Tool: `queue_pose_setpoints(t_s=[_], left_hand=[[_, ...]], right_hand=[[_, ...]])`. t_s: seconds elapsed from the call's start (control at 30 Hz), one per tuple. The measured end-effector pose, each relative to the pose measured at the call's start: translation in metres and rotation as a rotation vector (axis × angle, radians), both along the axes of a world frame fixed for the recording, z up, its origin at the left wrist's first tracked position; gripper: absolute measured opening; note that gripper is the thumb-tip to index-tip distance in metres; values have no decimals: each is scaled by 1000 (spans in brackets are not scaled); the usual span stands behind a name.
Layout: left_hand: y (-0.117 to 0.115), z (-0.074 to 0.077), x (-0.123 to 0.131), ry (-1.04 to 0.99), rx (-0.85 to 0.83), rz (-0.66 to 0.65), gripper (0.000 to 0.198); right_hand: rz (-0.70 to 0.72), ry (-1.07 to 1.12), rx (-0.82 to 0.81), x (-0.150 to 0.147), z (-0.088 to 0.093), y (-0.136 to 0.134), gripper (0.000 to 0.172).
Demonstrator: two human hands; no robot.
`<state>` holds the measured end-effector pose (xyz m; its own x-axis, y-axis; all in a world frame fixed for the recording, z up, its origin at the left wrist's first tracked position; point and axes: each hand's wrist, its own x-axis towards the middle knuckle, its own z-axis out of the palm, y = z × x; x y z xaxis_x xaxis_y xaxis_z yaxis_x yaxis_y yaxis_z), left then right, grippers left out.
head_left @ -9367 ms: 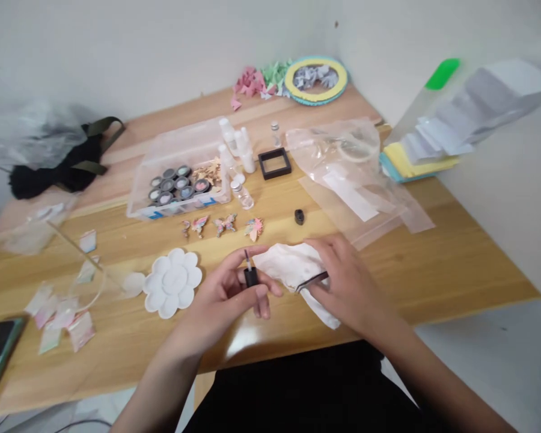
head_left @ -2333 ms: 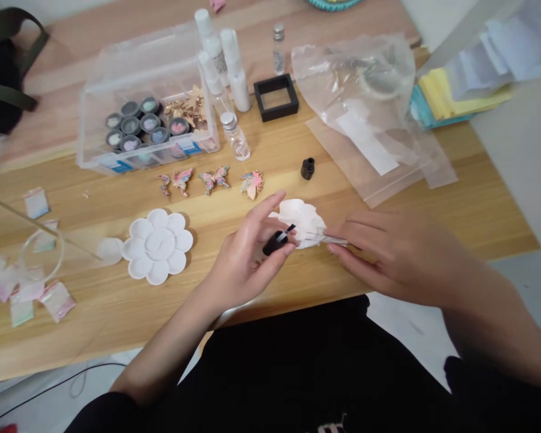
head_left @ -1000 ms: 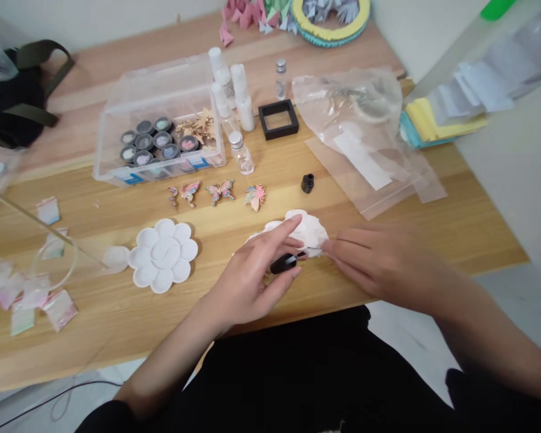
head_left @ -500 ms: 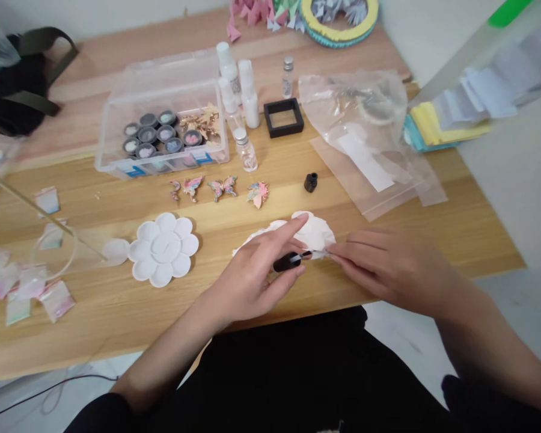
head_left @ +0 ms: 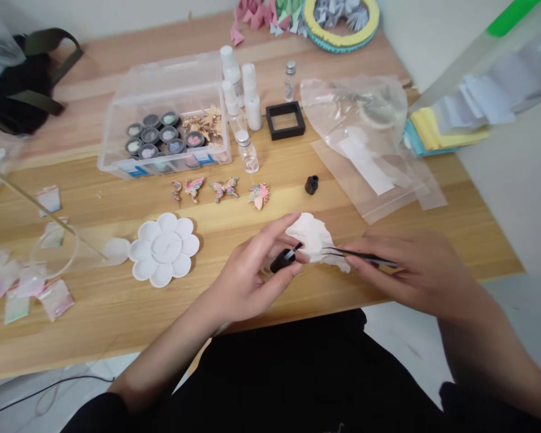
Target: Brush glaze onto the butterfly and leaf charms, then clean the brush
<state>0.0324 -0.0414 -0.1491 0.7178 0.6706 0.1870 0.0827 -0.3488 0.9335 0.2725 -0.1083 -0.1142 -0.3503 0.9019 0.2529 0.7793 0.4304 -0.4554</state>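
My left hand [head_left: 247,279] pinches a black cap with a thin brush [head_left: 283,260] and its fingertips rest against a crumpled white tissue [head_left: 313,236]. My right hand [head_left: 415,270] holds slim dark tweezers [head_left: 360,254], whose tips lie over the tissue's right side. Just beyond the hands, the small open black bottle [head_left: 311,184] stands on the wooden table [head_left: 342,282]. Several enamel butterfly charms [head_left: 223,189] lie in a row further left. The brush tip is hidden by my left fingers.
A white flower-shaped palette [head_left: 165,249] lies to the left. Behind it stands a transparent box of round pots [head_left: 162,141], with white bottles [head_left: 247,90] and a black square frame [head_left: 285,120] beside it. A plastic bag [head_left: 360,138] lies right; small sachets [head_left: 18,279] lie far left.
My right hand has drawn back to the right with the tweezers, whose tips are now visibly apart from the brush. The tissue has bunched up toward the hands' centre.
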Motion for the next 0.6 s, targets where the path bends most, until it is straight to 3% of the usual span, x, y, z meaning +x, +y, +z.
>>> queue_pose_setpoints(t_s=[0.23,0.4,0.6], left_hand=[[-2,4,3,-122,-340,32,57],[1,7,8,-190,-467,127,50],[13,7,14,-233,-760,386,58]], right_hand=[[-220,432,-276,-2,-10,-2,15],[-380,689,-473,-10,-16,1,22],[-399,656,-420,-17,-8,7,18]])
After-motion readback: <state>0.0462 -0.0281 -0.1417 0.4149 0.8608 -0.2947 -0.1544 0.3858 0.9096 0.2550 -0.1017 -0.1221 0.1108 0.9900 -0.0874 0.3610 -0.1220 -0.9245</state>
